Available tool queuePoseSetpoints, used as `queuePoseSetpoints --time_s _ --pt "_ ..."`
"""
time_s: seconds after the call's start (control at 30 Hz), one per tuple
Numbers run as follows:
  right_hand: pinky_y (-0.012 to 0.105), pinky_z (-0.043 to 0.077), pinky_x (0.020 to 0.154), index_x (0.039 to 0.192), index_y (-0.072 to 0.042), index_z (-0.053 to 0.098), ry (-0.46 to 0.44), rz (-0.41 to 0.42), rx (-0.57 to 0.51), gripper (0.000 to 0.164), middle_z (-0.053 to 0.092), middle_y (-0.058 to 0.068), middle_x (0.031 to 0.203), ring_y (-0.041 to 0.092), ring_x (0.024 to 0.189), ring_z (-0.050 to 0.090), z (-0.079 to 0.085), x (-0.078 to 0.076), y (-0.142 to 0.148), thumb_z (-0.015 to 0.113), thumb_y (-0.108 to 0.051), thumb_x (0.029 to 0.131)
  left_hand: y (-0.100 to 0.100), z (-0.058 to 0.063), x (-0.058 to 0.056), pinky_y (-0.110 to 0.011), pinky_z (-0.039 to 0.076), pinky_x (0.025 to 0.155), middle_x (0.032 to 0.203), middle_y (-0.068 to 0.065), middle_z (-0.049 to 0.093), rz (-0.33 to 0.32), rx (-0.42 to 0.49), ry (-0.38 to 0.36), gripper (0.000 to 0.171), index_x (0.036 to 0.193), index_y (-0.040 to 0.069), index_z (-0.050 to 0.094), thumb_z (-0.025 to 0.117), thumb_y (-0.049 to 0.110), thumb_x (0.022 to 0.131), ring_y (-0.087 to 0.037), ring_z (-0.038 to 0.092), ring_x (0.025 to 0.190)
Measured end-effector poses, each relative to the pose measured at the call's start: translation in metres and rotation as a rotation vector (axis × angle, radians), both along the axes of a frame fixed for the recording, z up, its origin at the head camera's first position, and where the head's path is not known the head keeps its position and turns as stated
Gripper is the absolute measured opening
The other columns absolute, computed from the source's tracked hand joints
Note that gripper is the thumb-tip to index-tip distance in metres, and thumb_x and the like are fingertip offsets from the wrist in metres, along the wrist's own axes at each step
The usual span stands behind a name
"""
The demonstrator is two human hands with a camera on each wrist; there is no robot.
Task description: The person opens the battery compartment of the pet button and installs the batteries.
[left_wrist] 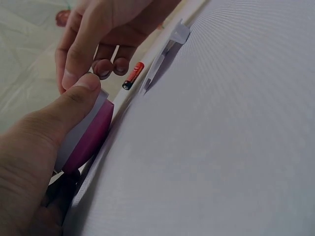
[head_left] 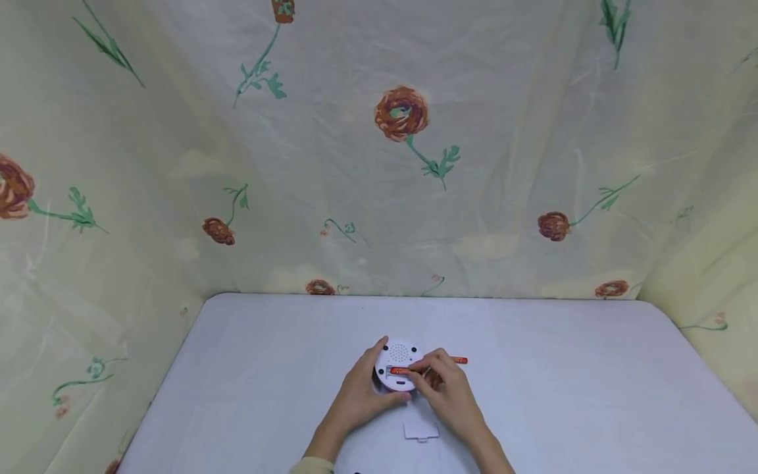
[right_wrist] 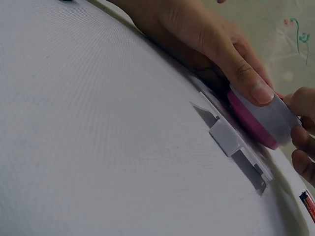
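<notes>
My left hand (head_left: 358,388) grips a round white device with a pink band (head_left: 399,354), thumb on the near edge and fingers around the far left side. Its underside, with speaker holes and small dark feet, faces up. An orange-red battery (head_left: 399,370) lies at the battery slot in it. My right hand (head_left: 450,388) pinches that battery near its right end; the fingers hide part of the slot. On the table just beyond the right hand lies a second battery (head_left: 459,360), also visible in the left wrist view (left_wrist: 133,76). The white battery cover (head_left: 421,431) rests nearer me, between the forearms.
A white-covered table (head_left: 249,368) carries everything. Flower-printed curtains (head_left: 485,158) hang behind it and at both sides. At the bottom edge of the head view, a small dark thing (head_left: 357,473) barely shows.
</notes>
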State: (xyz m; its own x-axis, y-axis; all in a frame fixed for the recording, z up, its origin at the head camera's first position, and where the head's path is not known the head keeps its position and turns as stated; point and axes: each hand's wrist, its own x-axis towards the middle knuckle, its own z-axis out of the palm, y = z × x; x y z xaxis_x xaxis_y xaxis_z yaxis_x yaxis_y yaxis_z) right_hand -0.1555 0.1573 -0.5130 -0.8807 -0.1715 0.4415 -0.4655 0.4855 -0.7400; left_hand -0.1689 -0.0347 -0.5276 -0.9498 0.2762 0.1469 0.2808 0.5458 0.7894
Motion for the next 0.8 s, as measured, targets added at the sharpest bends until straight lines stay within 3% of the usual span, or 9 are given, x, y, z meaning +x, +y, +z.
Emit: queuePoseSetpoints --time_s 0.8 --pt "0.016 0.041 0.053 0.085 -0.019 0.072 -0.08 -0.061 -0.027 0.01 0.052 -0.009 0.081 0.002 0.063 0.046 0.003 -0.0015 -0.0055 0.075 -0.011 0.079 0.0001 -0.0027 -0.0013 -0.045 0.041 0.105 0.14 -0.003 0.047 0.0 -0.001 -0.005 0.107 0.15 0.021 0.024 0.077 0.059 0.065 -0.02 0.047 0.128"
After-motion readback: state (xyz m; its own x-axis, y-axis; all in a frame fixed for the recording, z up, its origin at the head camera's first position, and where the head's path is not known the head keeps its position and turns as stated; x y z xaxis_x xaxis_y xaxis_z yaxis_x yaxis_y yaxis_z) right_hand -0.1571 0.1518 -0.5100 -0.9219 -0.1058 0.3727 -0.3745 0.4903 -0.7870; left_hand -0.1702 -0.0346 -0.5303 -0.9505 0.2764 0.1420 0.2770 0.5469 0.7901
